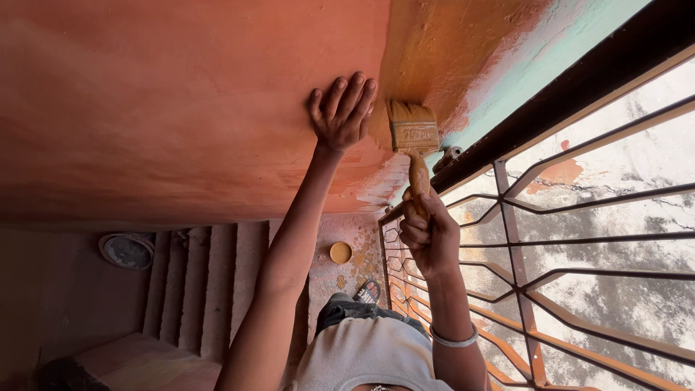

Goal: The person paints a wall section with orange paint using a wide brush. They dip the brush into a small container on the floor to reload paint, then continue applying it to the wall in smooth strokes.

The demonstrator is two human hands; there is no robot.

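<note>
- Left hand [342, 112] lay flat against the orange wall [166, 101], fingers spread, holding nothing.
- Paintbrush [409, 137] stood just right of those fingers, bristles touching the wall.
- Right hand [428, 235] gripped the brush handle, fingers clamped around it, beside the window grille [565, 239].

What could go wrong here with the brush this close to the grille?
The loaded paintbrush in the right hand works beside the dark window grille, so paint may smear onto it. The left hand is pressed flat on the orange wall; if that paint is wet, it could leave prints.
</note>
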